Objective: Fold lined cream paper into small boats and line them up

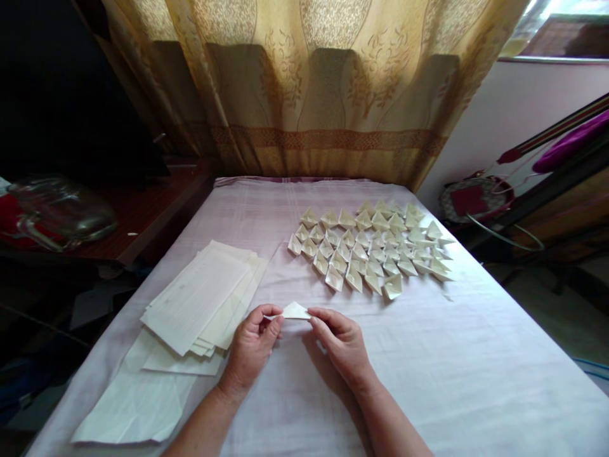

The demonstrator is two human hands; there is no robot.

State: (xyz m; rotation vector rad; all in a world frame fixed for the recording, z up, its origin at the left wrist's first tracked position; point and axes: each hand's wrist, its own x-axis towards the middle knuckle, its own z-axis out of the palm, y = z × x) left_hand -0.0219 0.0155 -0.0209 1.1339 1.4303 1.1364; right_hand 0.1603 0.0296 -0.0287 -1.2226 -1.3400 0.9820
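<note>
A small folded piece of white paper (295, 311), shaped like a low triangle, is held just above the cloth between both hands. My left hand (254, 339) pinches its left corner between thumb and fingers. The right corner is gripped the same way by my right hand (339, 339). Beyond the hands, to the right, several rows of folded paper boats (354, 244) stand close together. To the left of my left hand lies a stack of paper sheets (195, 298), some with faint print. A creased sheet (133, 397) sticks out from under it towards me.
A pale cloth (457, 374) covers the table. Behind it hangs a gold curtain (328, 95). On the left, a dark wooden stand (162, 203) holds a clear plastic-looking item (61, 206) beside a black screen (61, 89). A patterned bag (476, 197) is at right.
</note>
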